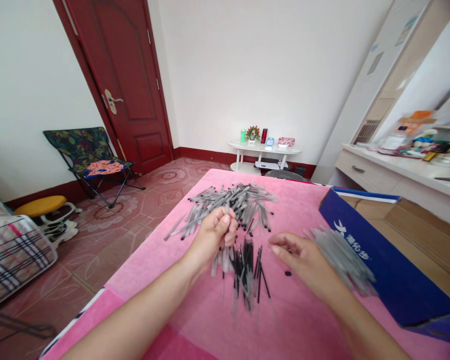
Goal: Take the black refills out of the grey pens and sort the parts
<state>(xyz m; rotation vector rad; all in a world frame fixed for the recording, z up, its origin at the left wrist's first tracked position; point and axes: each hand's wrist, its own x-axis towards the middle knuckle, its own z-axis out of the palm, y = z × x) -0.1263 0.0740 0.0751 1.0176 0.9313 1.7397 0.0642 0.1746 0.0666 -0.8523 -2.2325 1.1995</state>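
My left hand is closed in a fist above the pink-covered table, with pale translucent pen tubes showing at its lower edge; how they sit in the fingers is hidden. Beyond it spreads a loose heap of grey pen tubes with black ends. Thin black pen refills lie in a bunch between my hands. My right hand hovers to their right, its fingers loosely bent and apart, and nothing shows in them. A small black piece lies just below that hand.
To the right, a stack of grey tubes lies against a blue cardboard box with its top open. The pink cloth covers the table. Farther off are a folding chair, a red door and a low white table.
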